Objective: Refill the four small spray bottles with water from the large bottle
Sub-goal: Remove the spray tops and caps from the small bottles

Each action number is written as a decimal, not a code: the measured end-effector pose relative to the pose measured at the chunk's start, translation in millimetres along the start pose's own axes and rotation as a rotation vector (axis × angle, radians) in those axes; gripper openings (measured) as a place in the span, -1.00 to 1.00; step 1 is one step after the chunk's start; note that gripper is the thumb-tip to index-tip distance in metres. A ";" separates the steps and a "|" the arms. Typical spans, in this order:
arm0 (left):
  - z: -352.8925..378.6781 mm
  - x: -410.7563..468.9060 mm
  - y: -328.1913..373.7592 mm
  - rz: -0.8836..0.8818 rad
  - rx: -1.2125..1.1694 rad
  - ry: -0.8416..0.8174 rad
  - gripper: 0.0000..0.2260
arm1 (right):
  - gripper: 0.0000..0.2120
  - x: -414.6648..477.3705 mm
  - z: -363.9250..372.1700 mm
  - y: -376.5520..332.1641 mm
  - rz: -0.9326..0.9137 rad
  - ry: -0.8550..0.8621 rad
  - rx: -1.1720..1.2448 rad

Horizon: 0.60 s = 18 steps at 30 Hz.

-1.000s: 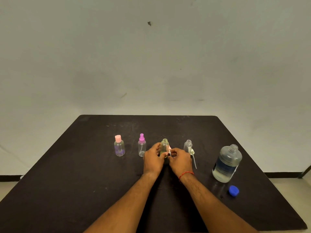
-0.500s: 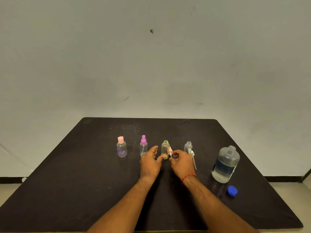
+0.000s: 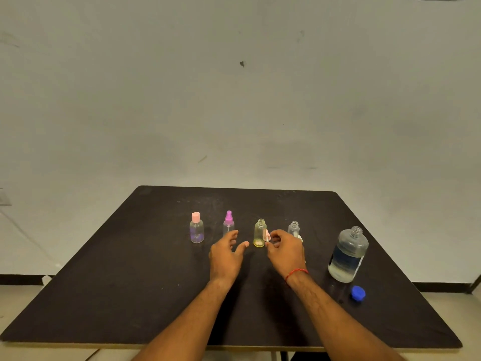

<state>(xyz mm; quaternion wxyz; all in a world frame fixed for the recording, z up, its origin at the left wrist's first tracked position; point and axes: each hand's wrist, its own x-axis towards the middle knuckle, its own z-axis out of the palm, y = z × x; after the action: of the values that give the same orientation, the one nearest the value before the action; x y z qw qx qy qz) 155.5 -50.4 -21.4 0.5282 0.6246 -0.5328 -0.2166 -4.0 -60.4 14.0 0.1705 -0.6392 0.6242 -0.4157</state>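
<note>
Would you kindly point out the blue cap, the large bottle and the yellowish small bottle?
blue cap [image 3: 358, 293], head view, its top face
large bottle [image 3: 347, 259], head view, its water-filled lower body
yellowish small bottle [image 3: 259, 234], head view, mid body

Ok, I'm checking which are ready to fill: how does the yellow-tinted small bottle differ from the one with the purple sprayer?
The yellow-tinted bottle has a bare open neck, with a pink spray top pinched beside it by the right hand; the purple-sprayer bottle is capped. The yellow-tinted bottle is tinted, the purple-sprayer bottle clear. Both stand upright on the table.
</note>
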 end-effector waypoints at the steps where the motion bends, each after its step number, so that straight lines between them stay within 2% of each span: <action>1: -3.1 -1.0 0.6 0.008 0.009 0.015 -0.60 | -0.91 -0.6 0.4 -2.5 -0.014 0.005 0.010; 10: -31.9 -0.2 -3.3 -0.026 -0.005 0.048 -0.71 | -0.82 1.0 16.8 -29.4 -0.129 -0.033 0.037; 18: -41.4 21.1 -19.2 -0.052 0.027 0.055 -0.58 | -0.74 13.7 38.8 -57.3 -0.171 -0.080 0.027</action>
<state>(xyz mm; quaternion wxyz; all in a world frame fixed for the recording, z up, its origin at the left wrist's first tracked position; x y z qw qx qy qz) 205.5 -53.9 -17.9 0.5283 0.6510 -0.5047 -0.2058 60.7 -75.6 37.4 0.1676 -0.7039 0.5544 -0.4112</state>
